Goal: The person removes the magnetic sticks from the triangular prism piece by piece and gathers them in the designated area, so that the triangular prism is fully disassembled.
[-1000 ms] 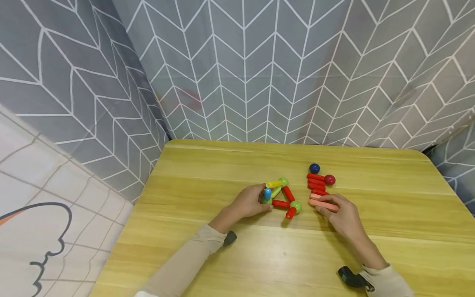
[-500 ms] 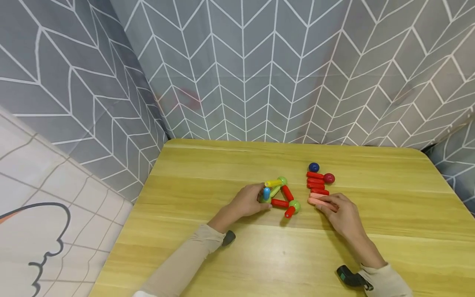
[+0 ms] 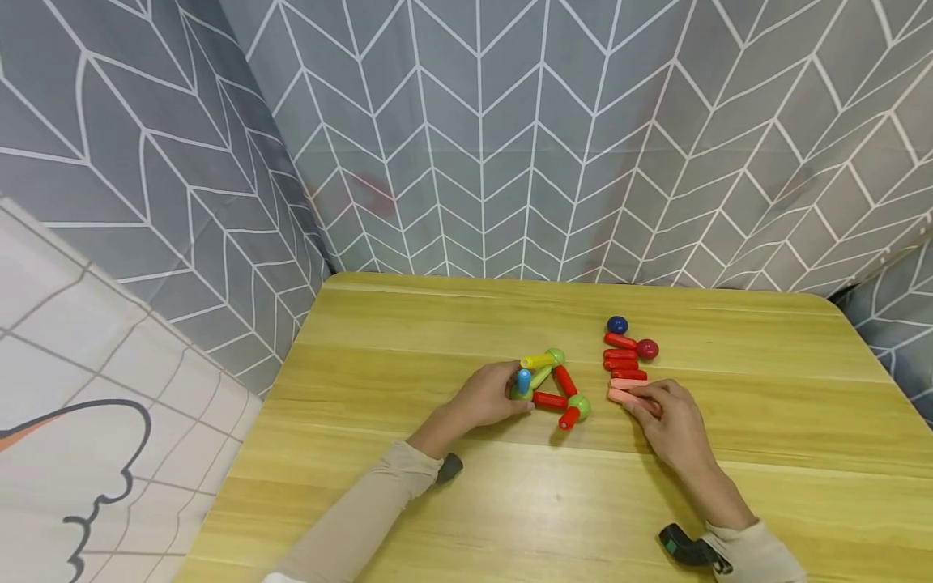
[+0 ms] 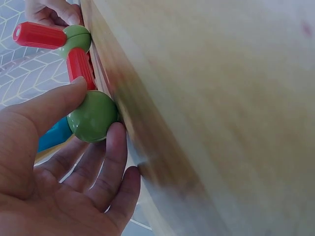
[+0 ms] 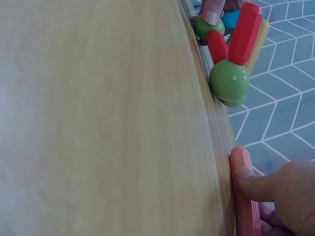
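Note:
My left hand (image 3: 487,397) grips a green ball (image 4: 93,117) at the near-left corner of a triangular construction, with its thumb at the top of the ball and fingertips underneath. Green balls form the corners, joined by red sticks (image 3: 550,400) and a yellow-green stick (image 3: 541,377). From the corners rise a blue stick (image 3: 524,380), a yellow stick (image 3: 538,361) and another red stick (image 5: 246,34). To the right, my right hand (image 3: 678,417) pinches a pink ribbed stick (image 5: 244,196) low at the table. A second pink stick (image 3: 628,384) lies just beyond it.
Several loose red sticks (image 3: 620,364) lie in a row behind the pink ones. A dark blue ball (image 3: 617,325) and a dark red ball (image 3: 647,349) sit at the row's far end. The wooden table (image 3: 554,502) ends at a patterned grey curtain (image 3: 510,162).
The farthest red stick has turned askew and the dark blue ball has shifted slightly away. The pink stick in my right hand has moved slightly, now against the row. My left hand stays put.

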Motion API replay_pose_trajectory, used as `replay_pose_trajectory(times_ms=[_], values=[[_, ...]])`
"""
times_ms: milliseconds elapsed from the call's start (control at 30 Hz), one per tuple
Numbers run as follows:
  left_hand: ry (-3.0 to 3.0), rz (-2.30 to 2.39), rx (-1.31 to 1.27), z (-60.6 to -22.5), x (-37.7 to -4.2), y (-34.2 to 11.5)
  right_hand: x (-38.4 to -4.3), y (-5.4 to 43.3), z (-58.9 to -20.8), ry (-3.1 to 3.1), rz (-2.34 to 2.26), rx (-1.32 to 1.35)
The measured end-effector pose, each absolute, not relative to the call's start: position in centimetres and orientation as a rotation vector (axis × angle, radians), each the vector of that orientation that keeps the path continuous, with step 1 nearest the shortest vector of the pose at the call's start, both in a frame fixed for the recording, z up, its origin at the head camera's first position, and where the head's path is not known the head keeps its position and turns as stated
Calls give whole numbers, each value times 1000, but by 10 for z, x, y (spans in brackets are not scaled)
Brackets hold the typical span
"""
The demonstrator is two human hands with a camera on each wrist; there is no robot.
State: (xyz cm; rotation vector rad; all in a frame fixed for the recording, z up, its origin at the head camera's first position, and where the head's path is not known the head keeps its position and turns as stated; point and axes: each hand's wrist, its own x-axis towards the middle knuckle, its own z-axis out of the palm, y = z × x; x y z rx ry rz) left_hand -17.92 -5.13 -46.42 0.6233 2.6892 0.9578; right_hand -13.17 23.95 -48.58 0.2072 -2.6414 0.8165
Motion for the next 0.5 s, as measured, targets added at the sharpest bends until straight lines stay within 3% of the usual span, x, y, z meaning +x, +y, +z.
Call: replay_pose_trajectory(times_ms=[500], values=[[2730,914,653,-463,-177,-52,-133,241,-487,-2547,814,152]])
